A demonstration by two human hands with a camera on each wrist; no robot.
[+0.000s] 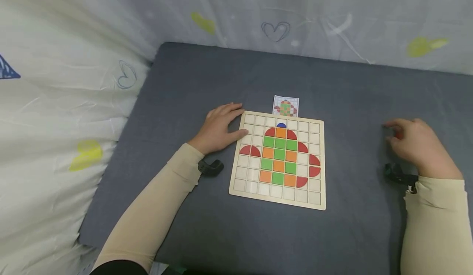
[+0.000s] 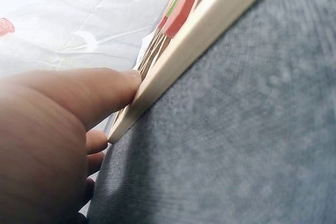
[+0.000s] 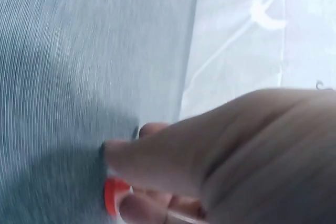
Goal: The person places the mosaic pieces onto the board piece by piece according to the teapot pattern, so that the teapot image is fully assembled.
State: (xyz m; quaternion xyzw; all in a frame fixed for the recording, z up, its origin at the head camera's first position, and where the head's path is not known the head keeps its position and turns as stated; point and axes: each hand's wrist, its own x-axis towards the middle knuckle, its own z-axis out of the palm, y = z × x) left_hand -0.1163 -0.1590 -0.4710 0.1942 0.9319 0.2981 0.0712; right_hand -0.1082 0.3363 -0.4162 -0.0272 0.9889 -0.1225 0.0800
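A square wooden grid board (image 1: 278, 205) lies on the table, partly filled with green, orange, red and blue flat pieces. A blue half-round piece (image 1: 281, 125) sits at the top of the pattern, and red quarter-round pieces (image 1: 245, 150) lie at its sides. With fingers extended, my left hand (image 1: 220, 129) rests at the board's upper left, its thumb touching the wooden rim (image 2: 173, 61). Well to the right of the board, my right hand (image 1: 421, 145) is held with curled fingers around a red piece (image 3: 111, 195). Fingers hide most of that piece, so its shape is unclear.
A small printed pattern card (image 1: 285, 106) lies at the board's back edge, partly covered by it. Dark grey cloth (image 1: 207, 225) covers the table. Pale printed curtains (image 1: 236, 16) hang behind and to the left. A black wrist device (image 1: 210, 168) sits on each arm.
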